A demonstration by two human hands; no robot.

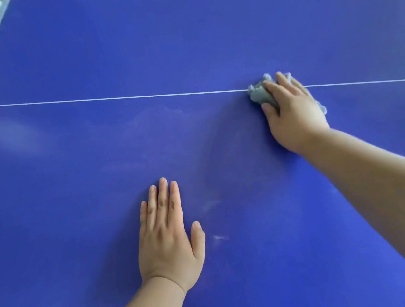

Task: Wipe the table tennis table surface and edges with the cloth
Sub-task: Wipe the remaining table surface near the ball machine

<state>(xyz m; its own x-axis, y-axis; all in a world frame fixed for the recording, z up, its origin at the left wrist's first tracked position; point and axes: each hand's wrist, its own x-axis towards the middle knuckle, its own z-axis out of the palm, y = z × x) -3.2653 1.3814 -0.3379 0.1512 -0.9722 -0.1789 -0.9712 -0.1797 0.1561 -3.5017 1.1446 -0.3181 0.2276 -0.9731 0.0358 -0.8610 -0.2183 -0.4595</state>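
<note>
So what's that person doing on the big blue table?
A person is wiping a blue table tennis table. Their right hand holds a bunched grey cloth and presses it down right on the thin white line. Their left hand lies flat on the table, closer to them, holding nothing. A few pale smudges show between the hands.
</note>
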